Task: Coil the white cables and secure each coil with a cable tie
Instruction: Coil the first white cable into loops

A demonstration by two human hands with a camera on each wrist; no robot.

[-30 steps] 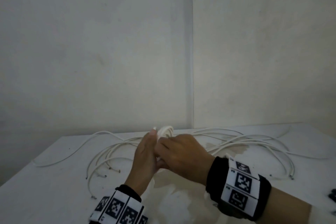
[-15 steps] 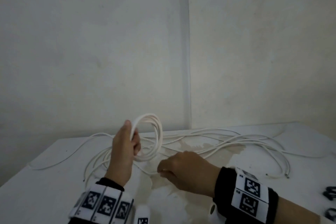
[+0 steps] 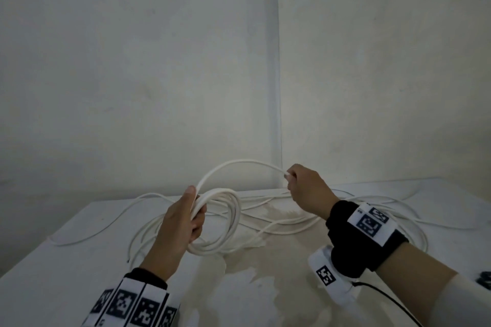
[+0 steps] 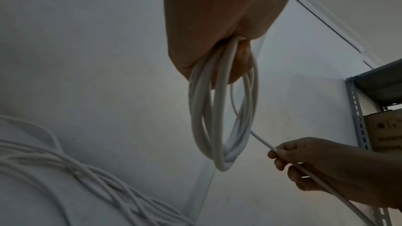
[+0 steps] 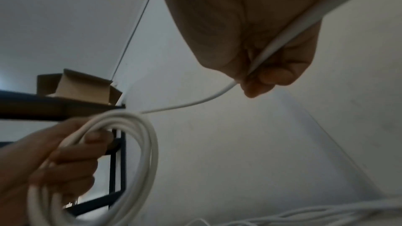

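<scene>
- loose white cables point(image 3: 87, 236) trail across the left side of the white table point(image 3: 39, 287), one long strand curving out toward the left edge.
- the left hand point(image 3: 180, 223) is raised above the table, thumb up, fingers curled round one side of a coil point(image 3: 233, 220) of white cable; in the left wrist view several loops point(image 4: 217, 126) hang from that grip.
- from the top of the coil a single strand point(image 3: 239, 163) arches up and over to the right, clear of the table.
- the right hand point(image 3: 305, 188) is raised near the wall corner, pinching that strand between thumb and curled fingers; the right wrist view shows the strand point(image 5: 289, 28) running through the fist and out past the fingertips point(image 5: 261, 83).
- behind and under both hands more white cable point(image 3: 292, 223) lies in tangled loops on the table, spreading right.
- at the far right edge a small dark thing point(image 3: 485, 280) sits on the table, too cropped to tell what it is.
</scene>
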